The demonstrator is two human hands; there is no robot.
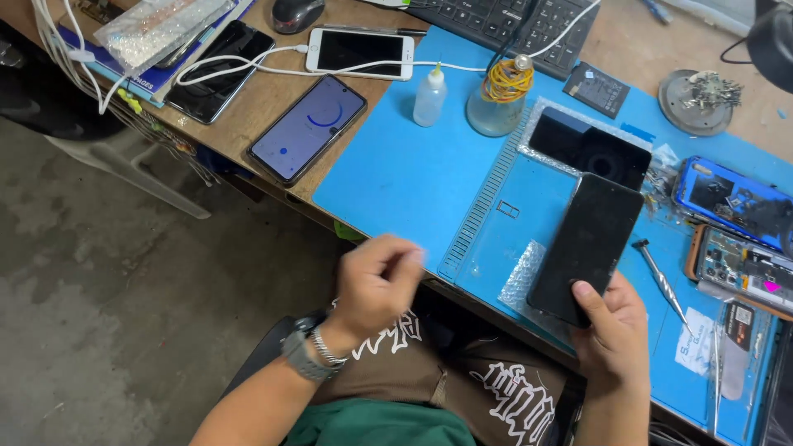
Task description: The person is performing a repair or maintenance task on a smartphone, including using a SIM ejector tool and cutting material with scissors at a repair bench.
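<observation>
Bright, even overhead light; soft shadows; left hand (376, 285) motion-blurred; mild wide-angle bending at edges.

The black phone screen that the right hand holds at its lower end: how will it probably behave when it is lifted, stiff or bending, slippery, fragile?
The black screen looks thin and flat, so it is probably stiff yet fragile. Its glossy face suggests it may slip, since the right hand grips only its lower end. It seems light, resting partly on bubble wrap.
</observation>
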